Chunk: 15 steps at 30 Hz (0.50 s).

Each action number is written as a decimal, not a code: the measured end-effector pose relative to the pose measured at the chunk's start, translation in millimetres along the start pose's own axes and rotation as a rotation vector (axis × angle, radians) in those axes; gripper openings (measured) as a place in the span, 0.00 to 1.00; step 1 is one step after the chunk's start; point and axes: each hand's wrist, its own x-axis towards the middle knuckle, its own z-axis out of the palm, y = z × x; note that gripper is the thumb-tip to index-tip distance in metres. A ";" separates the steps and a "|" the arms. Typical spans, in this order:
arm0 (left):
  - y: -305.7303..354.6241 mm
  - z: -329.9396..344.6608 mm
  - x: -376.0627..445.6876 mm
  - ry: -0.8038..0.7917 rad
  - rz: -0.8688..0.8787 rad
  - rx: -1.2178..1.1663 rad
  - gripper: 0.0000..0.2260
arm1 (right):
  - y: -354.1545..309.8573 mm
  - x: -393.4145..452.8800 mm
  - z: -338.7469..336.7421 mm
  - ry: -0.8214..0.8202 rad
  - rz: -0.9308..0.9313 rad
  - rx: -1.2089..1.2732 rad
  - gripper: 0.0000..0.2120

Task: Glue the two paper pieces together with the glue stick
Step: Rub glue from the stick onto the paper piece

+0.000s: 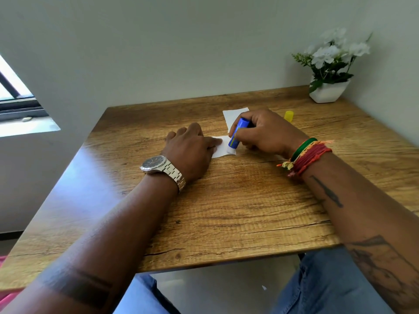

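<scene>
Head view: the right hand (263,132) is gripping a blue glue stick (237,138), its white tip touching the near paper (223,150).
The left hand (192,150) is lying flat, fingers straight, pressing that square; a second paper (233,116) is lying beyond on the wood-grain bench (226,211), a yellow cap (288,115) nearby.

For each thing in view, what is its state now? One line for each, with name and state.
Glue stick: uncapped, tilted, tip on near paper.
Yellow cap: off, on table behind right hand.
Near paper: flat, held down.
Far paper: flat, untouched.
Left hand: presses near paper.
Right hand: grips glue stick.
</scene>
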 end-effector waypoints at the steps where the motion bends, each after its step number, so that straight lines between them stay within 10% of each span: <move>1: 0.3 -0.2 -0.1 0.008 -0.003 -0.001 0.16 | 1.8 1.0 -1.6 0.023 0.020 0.103 0.07; 15: 9.7 -4.6 3.6 0.090 -0.102 0.087 0.16 | 10.6 7.7 -1.0 0.175 0.099 0.316 0.08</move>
